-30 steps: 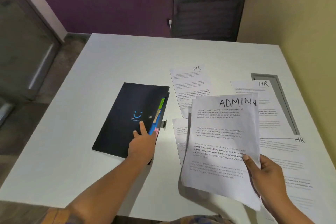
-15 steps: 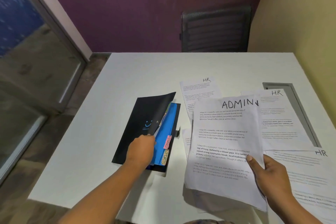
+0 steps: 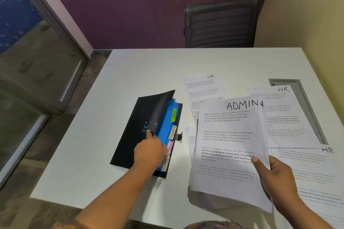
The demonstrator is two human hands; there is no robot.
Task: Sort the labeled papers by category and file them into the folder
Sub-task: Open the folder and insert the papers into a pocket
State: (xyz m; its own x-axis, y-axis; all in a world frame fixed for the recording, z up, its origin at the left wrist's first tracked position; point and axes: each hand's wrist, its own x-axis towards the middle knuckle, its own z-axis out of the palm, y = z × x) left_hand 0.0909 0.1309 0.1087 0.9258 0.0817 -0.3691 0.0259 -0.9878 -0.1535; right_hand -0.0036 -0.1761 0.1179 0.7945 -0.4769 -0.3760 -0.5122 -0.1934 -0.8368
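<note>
A white desk (image 3: 130, 83) carries everything. On it lies a black folder (image 3: 134, 135) with its front cover raised: the cover's free edge is gripped by the left hand (image 3: 150, 151), the index finger laid on the outside and the other fingers tucked behind it. A stack of ADMIN papers (image 3: 227, 145) is pinched at its right edge by the right hand (image 3: 275, 176), thumb on top, and is kept above the desk, apart from the folder. Three HR sheets (image 3: 284, 117) lie loose beyond and to the right of the right fingers. Just right of the left fingers, blue dividers (image 3: 165, 126) are exposed. A green HR tab (image 3: 174, 115) sits beyond those fingertips and an ADMIN tab (image 3: 173, 132) just beside them; the lower tabs are partly hidden.

The cover, lightly held, could be dropped shut before the stack arrives. The stack, held by one edge only, may sag or fan, so sheets could be caught on divider tops or slid behind the wrong tab.
</note>
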